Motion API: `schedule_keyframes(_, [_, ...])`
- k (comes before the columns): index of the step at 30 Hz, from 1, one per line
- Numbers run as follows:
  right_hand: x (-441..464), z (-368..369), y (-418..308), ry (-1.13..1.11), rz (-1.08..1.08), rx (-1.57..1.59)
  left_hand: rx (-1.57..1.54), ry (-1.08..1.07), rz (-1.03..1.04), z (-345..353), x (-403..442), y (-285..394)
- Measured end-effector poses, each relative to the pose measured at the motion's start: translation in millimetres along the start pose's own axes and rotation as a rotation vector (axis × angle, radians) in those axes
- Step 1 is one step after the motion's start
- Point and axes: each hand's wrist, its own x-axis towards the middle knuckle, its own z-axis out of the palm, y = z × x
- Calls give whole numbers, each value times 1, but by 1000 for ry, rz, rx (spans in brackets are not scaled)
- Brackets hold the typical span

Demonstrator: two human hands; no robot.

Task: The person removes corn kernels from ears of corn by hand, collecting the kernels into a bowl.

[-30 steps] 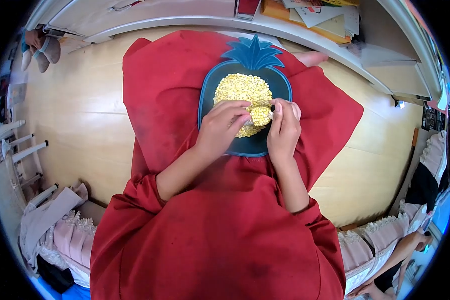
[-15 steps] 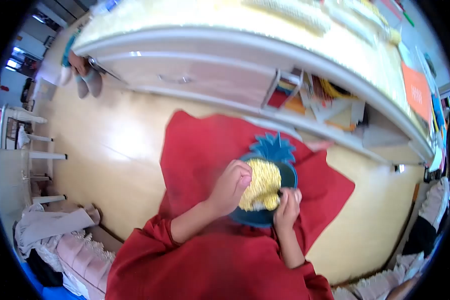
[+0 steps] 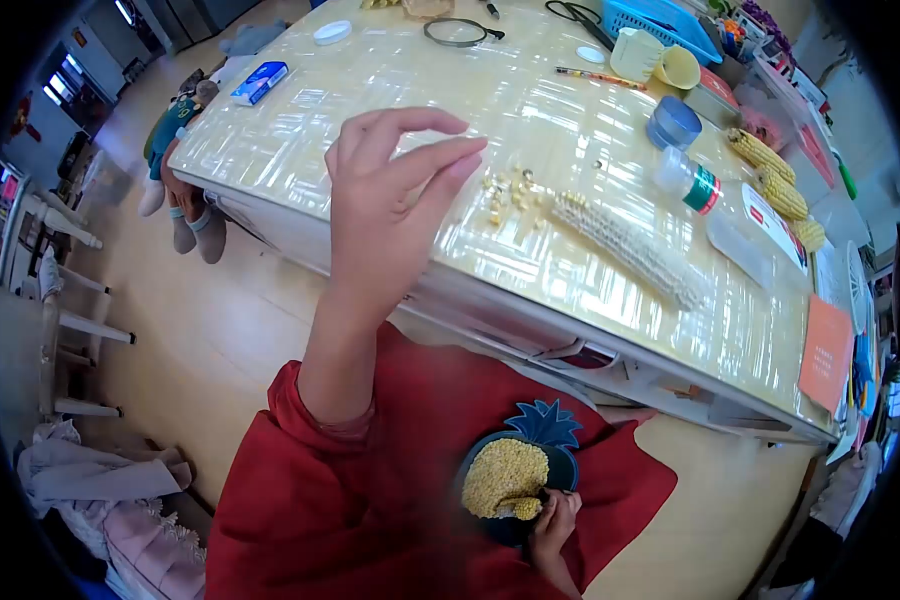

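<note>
My left hand (image 3: pixel 385 190) is raised over the near edge of the table, thumb and forefinger apart, with nothing visible between them. In my lap, my right hand (image 3: pixel 555 525) grips a short piece of corn cob (image 3: pixel 518 508) at its end, over a teal pineapple-shaped bowl (image 3: pixel 567 463). A heap of loose yellow corn kernels (image 3: pixel 505 470) fills much of that bowl. On the tabletop (image 3: pixel 530 290), near my left fingertips, lie scattered kernels (image 3: pixel 510 195) and a long stripped cob (image 3: pixel 625 245).
Several corn cobs (image 3: pixel 770 180) lie at the right beside a clear bottle (image 3: pixel 688 180) and a blue tape roll (image 3: pixel 673 124). Further back are a blue basket (image 3: pixel 660 25) and a coiled cable (image 3: pixel 460 33). A small blue box (image 3: pixel 260 83) sits near the left edge.
My left hand has left the bowl and risen up and forward over the table. My right hand still holds the corn cob at the bowl. The view has tilted up, showing more tabletop.
</note>
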Motion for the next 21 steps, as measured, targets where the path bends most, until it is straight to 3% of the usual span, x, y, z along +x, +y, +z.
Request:
schedule_keyframes(7, [5,3,3,-14,-20,-17,8,-164,-91,-7,0,-1])
schedule_keyframes(10, [7,3,1,-4,-26,5,68,-194,-36,-6,-1,-3])
schedule_keyframes(13, [7,0,-3,18,-25,34,73,-4,58,-4,0,0])
schedule_keyframes(16, [10,-3,-11,22,-22,82,2,345,90,-2,-34,11])
schedule_keyframes(18, [10,-8,-15,22,-27,87,-59,335,121,-2,-82,36])
schedule_keyframes(19, [10,-10,-17,23,-28,88,-140,220,163,-3,-107,53])
schedule_keyframes(21, [9,-13,-18,8,57,138,-385,-125,21,1,-159,86])
